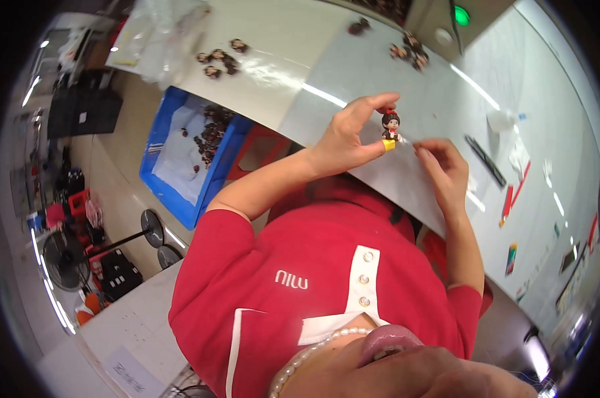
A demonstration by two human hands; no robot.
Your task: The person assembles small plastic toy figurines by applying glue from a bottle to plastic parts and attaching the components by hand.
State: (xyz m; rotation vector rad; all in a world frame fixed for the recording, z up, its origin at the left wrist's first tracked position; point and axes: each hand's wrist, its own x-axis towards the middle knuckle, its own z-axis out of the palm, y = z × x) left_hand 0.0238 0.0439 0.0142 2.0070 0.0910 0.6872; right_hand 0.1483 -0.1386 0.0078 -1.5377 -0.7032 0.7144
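1. Left hand (347,137): forearm enters from 8 o'clock. Thumb and fingers curve into a C, gripping the small brown-and-red plastic figurine (391,124).
2. Figurine: upright, between 1 and 2 o'clock of view centre.
3. Right hand (448,166): 4 o'clock of figurine, fingers bent, thumb near index; held item indeterminable.

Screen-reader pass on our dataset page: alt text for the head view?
A person's bare left hand holds a small figurine with dark-brown hair topped in red between thumb and fingers, while the right hand sits close beside it. Small dark-brown pieces lie in clusters on a glossy pale table, with more in a blue rectangular plastic bin at left.
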